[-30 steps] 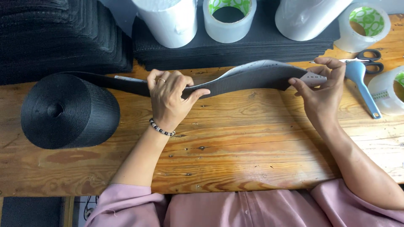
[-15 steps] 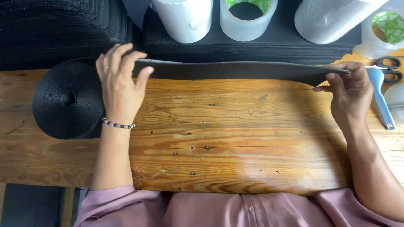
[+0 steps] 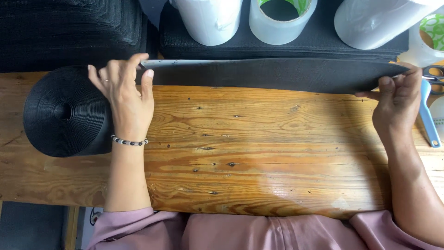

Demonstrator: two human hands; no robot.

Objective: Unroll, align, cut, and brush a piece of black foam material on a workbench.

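A large roll of black webbing (image 3: 62, 111) lies on the wooden table (image 3: 259, 153) at the left. From it a wide black strip (image 3: 277, 74) runs flat to the right along the table's far edge. My left hand (image 3: 122, 99) presses down on the strip just beside the roll, fingers spread, a beaded bracelet on the wrist. My right hand (image 3: 397, 102) pinches the strip's free end at the far right and holds it taut.
Scissors with blue handles (image 3: 428, 113) lie beside my right hand. White rolls (image 3: 210, 18) and a clear tape roll (image 3: 282, 21) stand on black stacked material (image 3: 69, 32) behind the strip. Another tape roll (image 3: 428, 39) sits at the right edge.
My hands have moved apart. The left slid back toward the roll and the right pulled the end rightward, so the strip, bowed a second ago, now lies straight and longer.
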